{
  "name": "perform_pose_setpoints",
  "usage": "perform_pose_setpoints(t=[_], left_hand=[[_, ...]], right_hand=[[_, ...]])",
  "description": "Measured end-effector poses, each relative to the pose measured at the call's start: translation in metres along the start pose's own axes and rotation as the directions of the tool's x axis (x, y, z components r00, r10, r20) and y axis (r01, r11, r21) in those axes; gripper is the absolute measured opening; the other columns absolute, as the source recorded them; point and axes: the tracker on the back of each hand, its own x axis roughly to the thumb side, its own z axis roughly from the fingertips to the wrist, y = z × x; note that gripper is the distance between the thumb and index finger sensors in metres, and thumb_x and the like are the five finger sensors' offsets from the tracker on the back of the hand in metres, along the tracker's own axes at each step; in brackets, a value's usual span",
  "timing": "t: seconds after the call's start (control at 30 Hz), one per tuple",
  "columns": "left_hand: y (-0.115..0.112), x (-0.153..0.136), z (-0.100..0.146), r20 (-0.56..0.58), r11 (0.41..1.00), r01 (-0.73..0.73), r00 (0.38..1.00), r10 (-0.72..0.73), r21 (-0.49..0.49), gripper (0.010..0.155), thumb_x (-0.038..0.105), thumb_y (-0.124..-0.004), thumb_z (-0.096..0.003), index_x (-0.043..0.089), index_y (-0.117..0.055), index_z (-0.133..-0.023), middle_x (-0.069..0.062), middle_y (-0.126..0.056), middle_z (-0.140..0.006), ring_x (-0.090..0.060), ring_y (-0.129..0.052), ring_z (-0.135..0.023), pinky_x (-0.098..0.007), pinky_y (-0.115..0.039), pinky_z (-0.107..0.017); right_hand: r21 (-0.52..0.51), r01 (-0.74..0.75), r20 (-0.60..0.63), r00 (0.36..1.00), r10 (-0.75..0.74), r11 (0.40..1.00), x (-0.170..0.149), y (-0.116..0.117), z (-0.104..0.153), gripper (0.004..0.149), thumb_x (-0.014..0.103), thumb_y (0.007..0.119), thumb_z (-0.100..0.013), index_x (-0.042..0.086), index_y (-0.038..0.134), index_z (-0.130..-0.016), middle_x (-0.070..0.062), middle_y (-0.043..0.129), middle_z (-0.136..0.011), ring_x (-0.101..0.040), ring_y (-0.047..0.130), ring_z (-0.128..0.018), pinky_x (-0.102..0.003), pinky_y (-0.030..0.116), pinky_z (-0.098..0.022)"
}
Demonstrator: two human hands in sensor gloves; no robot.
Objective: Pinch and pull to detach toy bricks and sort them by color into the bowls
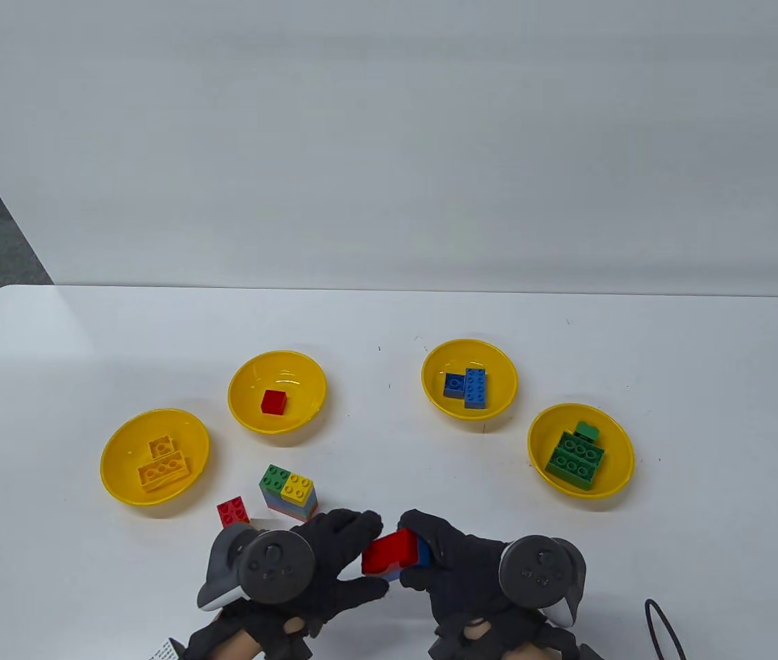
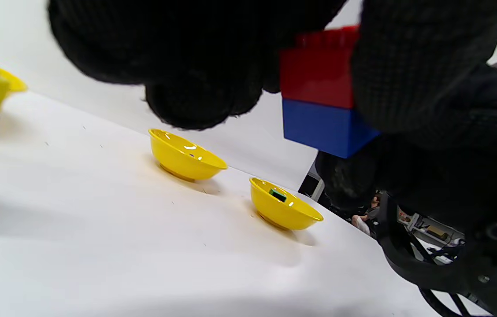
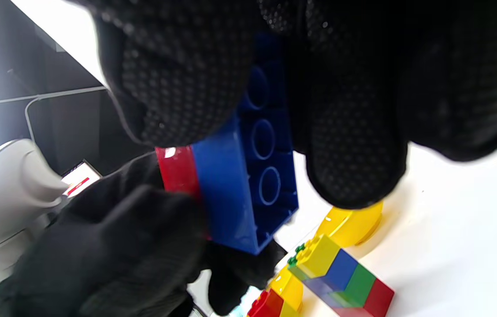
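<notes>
I hold a joined red brick [image 1: 389, 550] and blue brick [image 1: 422, 553] above the table's near edge, left hand [image 1: 334, 557] pinching red, right hand [image 1: 451, 557] gripping blue. Four bowls [image 1: 155, 457] already hold sorted bricks; a stack [image 1: 289, 489] and loose red brick [image 1: 233, 512] remain.

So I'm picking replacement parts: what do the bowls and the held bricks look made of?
The bowls look like glossy yellow plastic, with bright glints inside. The red brick and blue brick held between both hands seem hard moulded plastic with a smooth sheen and crisp edges. I can't tell the exact plastic.
</notes>
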Motion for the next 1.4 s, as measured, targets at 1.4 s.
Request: perform_pose_setpoints(t=[1.4], left_hand=[[0.112, -0.207, -0.097, -0.747, 0.96, 0.249, 0.612, -0.26, -0.13, 0.072, 0.052, -0.091, -0.0463, 0.019, -0.067, -0.106, -0.018, -0.081, -0.099, -0.041, -0.093, -0.078, -0.056, -0.082, -0.053]], right_hand=[[-0.105, 0.119, -0.065, 0.99, -0.126, 0.987, -0.034, -0.045, -0.001, 0.063, 0.026, 0.091, -0.029, 0.0, 0.08, -0.085, -0.031, 0.092, -0.074, -0.039, 0.108, -0.043, -0.059, 0.091, -0.032]])
